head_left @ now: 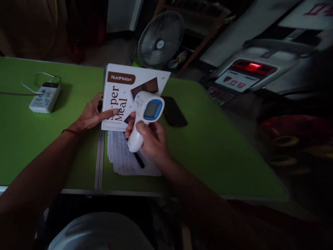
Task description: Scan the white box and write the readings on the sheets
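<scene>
My left hand [93,113] grips the left side of a white box [112,95] printed "NutriMotion" and "Meal", with the thumb across its front. In my right hand [152,137] is a white infrared thermometer [136,133] with a blue-rimmed grey screen facing me. The fingers wrap round its handle, and its head covers part of the box front. Below the box lie printed sheets [121,156] with a black pen [138,160] on top, partly hidden by the thermometer and my right hand.
On the green table [213,149], a dark phone [174,111] lies right of the box. A white power bank [46,98] with cables sits at left. Behind the table stand a fan [160,40] and a machine with a red-lit display [253,66].
</scene>
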Action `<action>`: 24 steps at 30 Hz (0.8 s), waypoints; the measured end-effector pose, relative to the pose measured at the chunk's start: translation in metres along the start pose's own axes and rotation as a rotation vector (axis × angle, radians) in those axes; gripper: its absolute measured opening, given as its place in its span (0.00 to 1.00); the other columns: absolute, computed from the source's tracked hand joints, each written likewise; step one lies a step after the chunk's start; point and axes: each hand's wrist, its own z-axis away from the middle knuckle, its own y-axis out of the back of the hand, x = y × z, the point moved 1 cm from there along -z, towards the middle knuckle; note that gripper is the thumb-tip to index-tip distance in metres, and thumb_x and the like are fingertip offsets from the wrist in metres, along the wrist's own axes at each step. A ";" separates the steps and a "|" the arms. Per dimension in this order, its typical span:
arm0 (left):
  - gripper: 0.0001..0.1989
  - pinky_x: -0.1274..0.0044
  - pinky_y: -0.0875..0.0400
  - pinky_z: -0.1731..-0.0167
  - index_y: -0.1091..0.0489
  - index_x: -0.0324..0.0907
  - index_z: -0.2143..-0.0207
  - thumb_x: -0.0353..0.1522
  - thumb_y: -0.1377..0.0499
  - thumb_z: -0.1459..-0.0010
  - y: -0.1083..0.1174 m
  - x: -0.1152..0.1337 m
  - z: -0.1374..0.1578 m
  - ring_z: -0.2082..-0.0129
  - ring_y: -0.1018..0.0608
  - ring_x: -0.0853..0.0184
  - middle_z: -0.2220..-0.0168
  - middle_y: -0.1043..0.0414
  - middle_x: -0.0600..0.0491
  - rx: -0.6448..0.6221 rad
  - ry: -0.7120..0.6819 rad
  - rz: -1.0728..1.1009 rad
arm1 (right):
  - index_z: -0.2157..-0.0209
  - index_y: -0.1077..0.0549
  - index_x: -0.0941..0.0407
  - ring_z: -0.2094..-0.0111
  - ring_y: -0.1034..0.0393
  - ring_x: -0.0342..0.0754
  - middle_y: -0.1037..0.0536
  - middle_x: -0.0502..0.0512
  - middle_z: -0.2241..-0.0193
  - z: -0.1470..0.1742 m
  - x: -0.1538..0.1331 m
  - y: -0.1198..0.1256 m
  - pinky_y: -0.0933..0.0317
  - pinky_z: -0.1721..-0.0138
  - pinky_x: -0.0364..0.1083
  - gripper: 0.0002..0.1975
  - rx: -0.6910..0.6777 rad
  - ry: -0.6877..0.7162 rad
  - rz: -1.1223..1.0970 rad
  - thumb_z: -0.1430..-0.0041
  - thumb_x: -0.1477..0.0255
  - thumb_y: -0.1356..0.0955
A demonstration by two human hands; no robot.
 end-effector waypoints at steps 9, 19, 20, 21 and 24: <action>0.31 0.54 0.27 0.46 0.30 0.45 0.50 0.49 0.28 0.50 0.005 0.005 0.003 0.46 0.22 0.49 0.49 0.22 0.46 0.094 -0.004 0.067 | 0.69 0.26 0.53 0.70 0.27 0.49 0.23 0.51 0.72 -0.011 -0.010 0.048 0.30 0.68 0.49 0.12 -0.049 -0.055 0.525 0.51 0.62 0.25; 0.39 0.53 0.31 0.40 0.32 0.50 0.43 0.53 0.27 0.53 0.020 -0.021 -0.008 0.41 0.26 0.49 0.43 0.25 0.50 0.153 -0.059 0.069 | 0.53 0.20 0.53 0.59 0.21 0.62 0.17 0.61 0.59 -0.031 -0.006 0.109 0.28 0.61 0.55 0.20 -0.177 -0.126 1.227 0.51 0.70 0.24; 0.38 0.54 0.32 0.40 0.32 0.49 0.43 0.52 0.28 0.52 0.020 -0.021 -0.007 0.40 0.27 0.49 0.43 0.25 0.49 0.155 -0.058 0.052 | 0.52 0.20 0.53 0.58 0.22 0.63 0.18 0.61 0.58 -0.031 -0.001 0.113 0.27 0.60 0.56 0.21 -0.186 -0.109 1.241 0.51 0.71 0.24; 0.36 0.54 0.33 0.39 0.32 0.49 0.44 0.52 0.28 0.51 0.020 -0.021 -0.007 0.39 0.28 0.49 0.43 0.26 0.48 0.160 -0.055 0.036 | 0.52 0.21 0.52 0.57 0.22 0.63 0.18 0.61 0.57 -0.031 0.003 0.117 0.27 0.59 0.57 0.22 -0.194 -0.092 1.246 0.51 0.71 0.24; 0.35 0.54 0.36 0.37 0.33 0.48 0.46 0.53 0.29 0.50 0.021 -0.021 -0.005 0.36 0.32 0.48 0.42 0.30 0.46 0.141 -0.031 0.005 | 0.53 0.21 0.52 0.54 0.24 0.64 0.19 0.61 0.58 -0.030 0.009 0.125 0.28 0.54 0.60 0.19 -0.231 -0.030 1.264 0.49 0.74 0.25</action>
